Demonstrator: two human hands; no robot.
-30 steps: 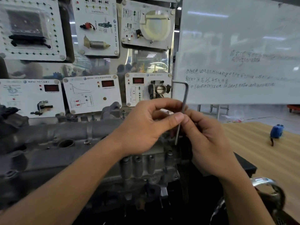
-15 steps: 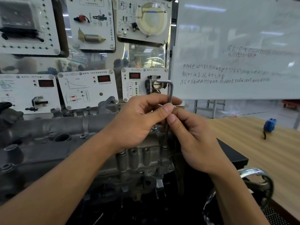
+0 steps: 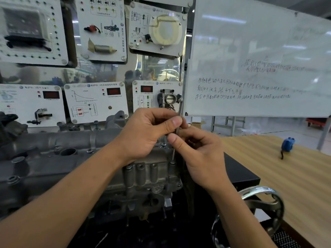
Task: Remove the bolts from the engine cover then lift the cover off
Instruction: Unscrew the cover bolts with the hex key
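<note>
Over the right end of the grey engine cover (image 3: 53,145), both hands pinch a thin L-shaped hex key (image 3: 179,111) that stands nearly upright. The left hand (image 3: 145,133) grips the shaft high up between thumb and curled fingers, and the right hand (image 3: 198,154) grips it just below, thumb and forefinger closed around the metal. The key's lower tip reaches down to a bolt (image 3: 172,162) at the cover's near right corner — whether it is seated in the bolt head cannot be told. Against the frame half a second ago, the key's short arm no longer shows as a horizontal bar pointing left; only its bend appears beside the throttle body (image 3: 169,99) on the panel behind, so the key has turned about its shaft. The left thumb now lies higher than the right one, the two stacked rather than meeting tip to tip. Other bolts (image 3: 96,123) stand along the cover's far edge. To the right, a blue tape measure (image 3: 287,144) lies on the wooden table (image 3: 295,176), well apart from the hands — and a chrome handwheel (image 3: 265,204) sits below the right wrist.
</note>
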